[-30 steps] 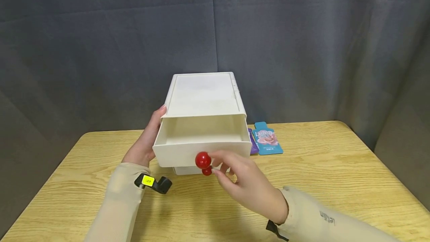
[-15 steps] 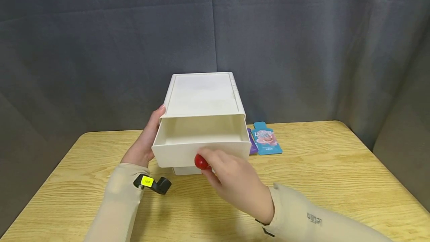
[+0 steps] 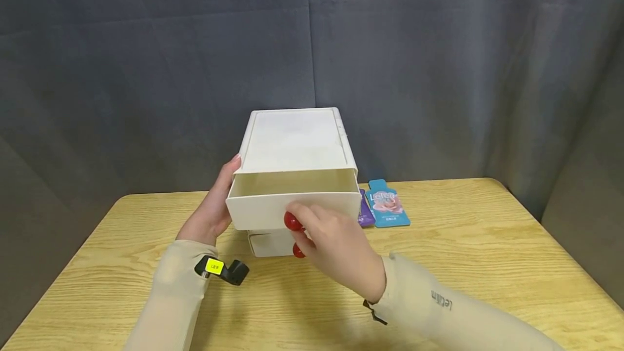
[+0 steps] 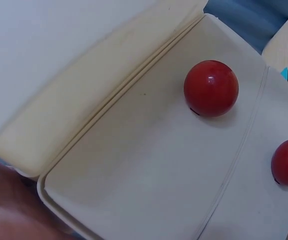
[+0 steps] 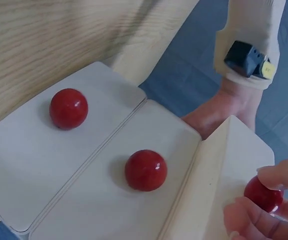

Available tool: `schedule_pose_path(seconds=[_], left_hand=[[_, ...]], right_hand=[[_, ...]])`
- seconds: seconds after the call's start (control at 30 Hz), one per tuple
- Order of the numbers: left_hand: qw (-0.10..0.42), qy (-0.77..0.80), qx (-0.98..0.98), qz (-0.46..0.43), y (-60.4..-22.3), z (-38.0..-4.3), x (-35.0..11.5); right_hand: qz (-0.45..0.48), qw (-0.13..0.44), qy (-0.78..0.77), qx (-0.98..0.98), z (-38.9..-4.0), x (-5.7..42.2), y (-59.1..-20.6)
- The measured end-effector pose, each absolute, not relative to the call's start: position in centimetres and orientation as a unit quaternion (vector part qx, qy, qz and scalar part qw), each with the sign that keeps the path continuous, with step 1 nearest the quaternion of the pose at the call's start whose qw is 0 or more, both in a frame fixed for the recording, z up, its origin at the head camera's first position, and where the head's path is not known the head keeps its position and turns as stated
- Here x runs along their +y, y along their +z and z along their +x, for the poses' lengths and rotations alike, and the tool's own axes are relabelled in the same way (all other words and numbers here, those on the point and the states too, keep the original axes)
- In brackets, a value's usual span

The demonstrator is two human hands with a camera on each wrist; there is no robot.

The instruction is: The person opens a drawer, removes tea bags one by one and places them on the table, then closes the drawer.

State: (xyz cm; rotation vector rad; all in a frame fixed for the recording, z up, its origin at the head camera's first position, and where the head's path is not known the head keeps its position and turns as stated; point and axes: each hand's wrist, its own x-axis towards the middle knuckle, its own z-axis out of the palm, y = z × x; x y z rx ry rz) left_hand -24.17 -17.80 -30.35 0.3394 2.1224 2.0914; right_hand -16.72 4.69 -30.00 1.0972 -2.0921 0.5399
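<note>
A white drawer cabinet [image 3: 294, 140] stands on the wooden table, its top drawer [image 3: 258, 212] pulled partway out. What shows of the drawer's inside is bare. My right hand [image 3: 338, 245] pinches the round red knob [image 5: 263, 194] of that drawer between thumb and fingers. Against the cabinet's left side my left hand [image 3: 212, 205] rests with fingers extended; part of it is hidden by the cabinet. In the right wrist view, red knobs of the lower drawers [image 5: 146, 170] show on their flush fronts.
A blue sachet [image 3: 388, 206] with a pink flower lies on the table [image 3: 478, 237] right of the cabinet. A purple sachet [image 3: 365, 214], partly hidden, lies between them. A dark grey curtain [image 3: 414, 69] hangs behind.
My right hand has gone from fingers beside the knob to pinching it. The top drawer has slid partly inward, away from me. My left hand stays at the cabinet's side.
</note>
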Motion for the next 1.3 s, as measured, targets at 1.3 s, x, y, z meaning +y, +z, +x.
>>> schedule_pose_path(seconds=[1.3], left_hand=[[0.064, 0.715, 0.686, 0.117, -30.5, -24.6, -17.5]], right_hand=[[0.370, 0.375, 0.208, -0.824, -20.2, 3.7, -30.2]])
